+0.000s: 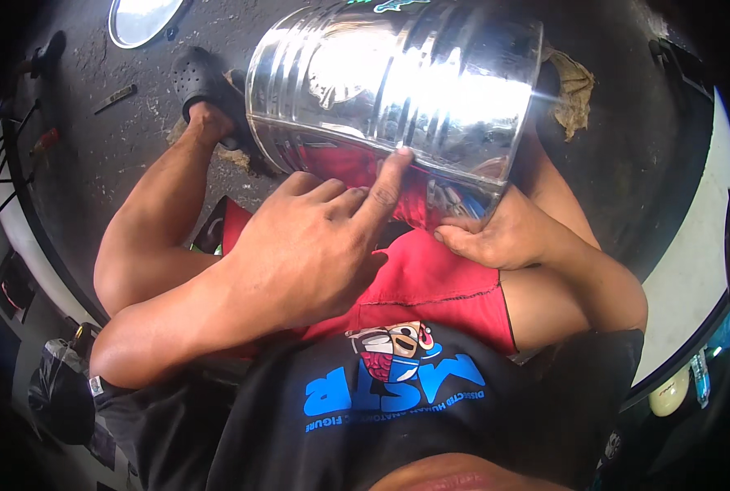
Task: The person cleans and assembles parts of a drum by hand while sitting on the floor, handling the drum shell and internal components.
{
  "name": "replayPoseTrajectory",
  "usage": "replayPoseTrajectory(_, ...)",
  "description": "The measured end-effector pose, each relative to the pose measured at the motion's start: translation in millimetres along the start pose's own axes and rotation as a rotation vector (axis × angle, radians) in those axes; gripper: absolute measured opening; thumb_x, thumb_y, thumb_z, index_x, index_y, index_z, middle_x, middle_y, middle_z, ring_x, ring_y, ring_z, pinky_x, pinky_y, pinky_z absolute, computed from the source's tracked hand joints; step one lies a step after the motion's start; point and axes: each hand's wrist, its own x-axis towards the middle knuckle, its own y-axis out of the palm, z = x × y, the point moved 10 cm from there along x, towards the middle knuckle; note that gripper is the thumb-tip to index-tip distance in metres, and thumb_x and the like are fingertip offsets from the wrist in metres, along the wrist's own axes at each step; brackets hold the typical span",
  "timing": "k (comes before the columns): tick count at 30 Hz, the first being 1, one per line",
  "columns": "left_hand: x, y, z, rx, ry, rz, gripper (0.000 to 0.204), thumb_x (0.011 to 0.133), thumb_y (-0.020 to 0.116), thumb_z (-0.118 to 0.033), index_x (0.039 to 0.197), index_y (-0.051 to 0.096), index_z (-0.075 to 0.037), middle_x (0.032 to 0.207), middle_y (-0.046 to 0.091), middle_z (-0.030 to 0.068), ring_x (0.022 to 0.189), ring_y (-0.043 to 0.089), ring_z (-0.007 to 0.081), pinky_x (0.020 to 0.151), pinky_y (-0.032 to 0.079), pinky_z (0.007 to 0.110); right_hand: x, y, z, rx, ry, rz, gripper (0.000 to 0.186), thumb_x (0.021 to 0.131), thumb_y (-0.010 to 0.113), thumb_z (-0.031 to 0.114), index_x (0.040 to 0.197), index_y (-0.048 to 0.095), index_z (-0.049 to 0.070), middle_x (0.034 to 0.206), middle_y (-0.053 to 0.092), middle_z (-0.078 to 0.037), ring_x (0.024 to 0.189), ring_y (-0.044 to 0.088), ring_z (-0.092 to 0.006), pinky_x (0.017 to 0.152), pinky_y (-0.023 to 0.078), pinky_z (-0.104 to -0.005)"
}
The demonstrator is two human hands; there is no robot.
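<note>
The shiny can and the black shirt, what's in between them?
In the head view, red shorts lie between the shiny can and the black shirt. The left hand and right hand are partly there too.

1. Your can (365,106) was smooth, mirror-glossy metal.
2. Your shorts (439,282) and T-shirt (279,425) were matt cloth.
3. Your clog (197,78) looked like matt plastic.
4. Beneath you, the floor (226,33) looked rough, the rag (574,92) coarse cloth.
</note>
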Motion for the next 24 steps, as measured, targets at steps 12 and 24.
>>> replayPoseTrajectory(12,-1.6,-12.6,52.4,0.241,-0.343,0.021,0.085,0.073,0.069,-0.023,0.135,0.020,0.011,0.106,0.058,0.0243,0.099,0.057,0.0347,0.084,0.044,0.038,22.7,-19.8,14.0,-0.120,0.126,0.025,0.037,0.075,0.064,0.014,0.107,0.059,-0.002,0.089,0.064,-0.013,0.079,0.058,-0.0157,0.072,0.048,-0.0298)
replayPoseTrajectory(24,36.9,-58.0,64.3,0.249,-0.241,-0.678,0.097,0.066,0.074,-0.041,0.136,0.024,0.004,0.133,0.038,0.0251,0.123,0.038,0.0395,0.098,0.039,0.041,85.2,-39.0,73.8,0.080,-0.211,-0.116,0.019,0.071,0.062,0.006,0.089,0.062,0.000,0.080,0.063,-0.004,0.068,0.058,-0.0108,0.066,0.047,-0.0246)
